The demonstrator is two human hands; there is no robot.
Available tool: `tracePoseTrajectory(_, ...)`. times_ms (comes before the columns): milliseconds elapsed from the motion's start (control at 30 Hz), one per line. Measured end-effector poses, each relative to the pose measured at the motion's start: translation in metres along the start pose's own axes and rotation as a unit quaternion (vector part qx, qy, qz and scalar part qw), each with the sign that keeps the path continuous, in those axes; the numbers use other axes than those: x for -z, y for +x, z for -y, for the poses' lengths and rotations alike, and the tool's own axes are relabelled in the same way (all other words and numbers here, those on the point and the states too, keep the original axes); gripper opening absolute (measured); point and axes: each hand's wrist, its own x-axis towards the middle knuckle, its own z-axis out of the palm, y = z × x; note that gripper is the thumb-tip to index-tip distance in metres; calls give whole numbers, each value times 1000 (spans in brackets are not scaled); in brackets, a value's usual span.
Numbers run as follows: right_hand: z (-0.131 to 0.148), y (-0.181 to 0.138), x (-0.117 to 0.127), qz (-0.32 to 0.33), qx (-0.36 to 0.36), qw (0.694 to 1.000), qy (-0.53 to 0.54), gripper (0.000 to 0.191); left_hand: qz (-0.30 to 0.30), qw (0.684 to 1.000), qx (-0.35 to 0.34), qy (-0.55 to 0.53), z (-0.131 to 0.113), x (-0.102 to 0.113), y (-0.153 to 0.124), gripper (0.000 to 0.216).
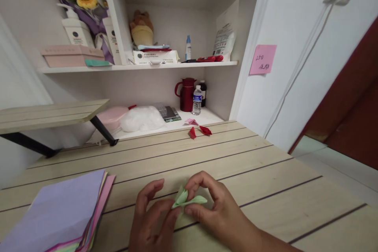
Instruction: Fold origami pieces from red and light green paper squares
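A small piece of folded light-green paper [193, 200] is held just above the wooden table, between both hands. My left hand [155, 216] pinches its left end between thumb and index finger, with the other fingers curled apart. On the other side, my right hand [211, 201] has its thumb and index finger closed on the paper's upper and right part. Pointed flaps stick out to the right and upward. The fingertips hide part of the folds.
At left lies a stack of coloured paper [59, 208], lavender on top. Two red folded paper pieces [205, 130] and a pink one [191, 122] lie at the table's far edge. Behind stand a red jug [187, 96] and a water bottle [197, 102]. A small raised shelf [53, 115] stands left.
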Motion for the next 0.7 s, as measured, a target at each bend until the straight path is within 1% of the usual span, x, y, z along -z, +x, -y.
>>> tracePoseTrajectory(67, -1, 0, 1, -3, 7, 1000, 4, 30, 7, 999, -23, 24, -1, 3, 0, 29)
tracePoseTrajectory(200, -3, 1, 4, 7, 50, 998, -31, 56, 8, 996, -65, 55, -4, 8, 1, 24)
tracePoseTrajectory(267, -3, 2, 5, 11, 53, 998, -40, 63, 4, 995, -80, 60, -6, 9, 0, 24)
tracePoseTrajectory(300, -3, 2, 6, 12, 53, 998, -41, 63, 4, 994, -88, 63, -7, 9, 0, 23)
tracePoseTrajectory(333, -2, 2, 6, 11, 53, 998, -41, 59, 5, 993, -96, 66, -7, 9, -1, 22)
tracePoseTrajectory(400, 0, 3, 7, 6, 56, 998, -39, 42, 10, 992, -105, 75, -9, 9, -2, 20)
tracePoseTrajectory(467, 0, 4, 7, 1, 53, 998, -34, 23, 10, 992, -98, 79, -11, 9, -2, 19)
tracePoseTrajectory(533, -2, 6, 7, -4, 19, 1000, -11, 15, -3, 995, -78, 57, -13, 8, -3, 17)
tracePoseTrajectory(600, -6, 7, 6, -18, -58, 996, 64, 21, -22, 999, -36, 6, -12, 7, -2, 25)
tracePoseTrajectory(633, -8, 8, 5, -28, -101, 987, 120, 26, -32, 999, -6, -22, -11, 7, -1, 31)
tracePoseTrajectory(700, -11, 10, 4, -43, -166, 954, 247, 33, -42, 996, 50, -53, -6, 7, 2, 39)
